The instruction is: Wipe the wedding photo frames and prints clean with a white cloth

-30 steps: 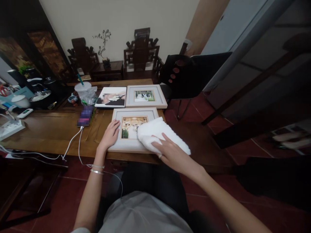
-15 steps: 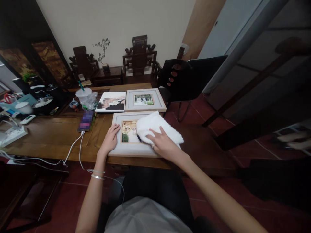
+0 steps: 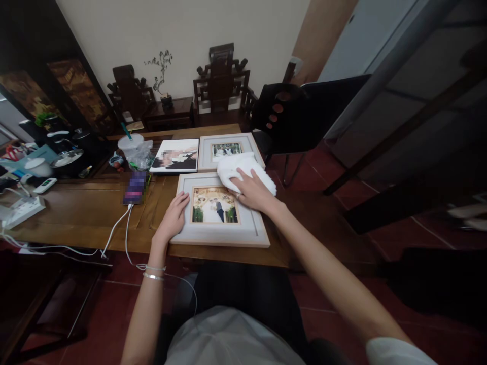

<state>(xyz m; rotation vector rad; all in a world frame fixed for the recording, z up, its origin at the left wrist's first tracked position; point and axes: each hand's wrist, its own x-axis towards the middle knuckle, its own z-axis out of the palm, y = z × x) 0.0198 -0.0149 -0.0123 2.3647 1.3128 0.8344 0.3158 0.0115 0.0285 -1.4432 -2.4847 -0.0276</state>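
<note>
A picture frame [image 3: 216,234] with a pale wooden edge and a wide light mat lies flat on the wooden table, a couple's photo at its centre. My left hand [image 3: 175,215] rests on its left edge with fingers stretched out, steadying nothing else. Under my right hand [image 3: 253,191] is a bunched white towel [image 3: 239,165], which the fingers press and grip at the frame's upper right corner. The towel hides that corner and overlaps the lower part of a second picture frame [image 3: 205,152] lying behind. Left of that one lies a white-edged photo panel [image 3: 178,153].
A phone [image 3: 135,188] with a white cable lies left of the frames. Behind it stand a plastic cup [image 3: 130,144] with a green straw and a crumpled clear bag [image 3: 142,156]. A power strip [image 3: 25,212] sits far left. A black chair [image 3: 279,119] stands beyond the table.
My right hand has slid the towel up and away from me, from the photo's right side to the frame's upper right corner, uncovering the photo. My left hand has stayed on the left edge.
</note>
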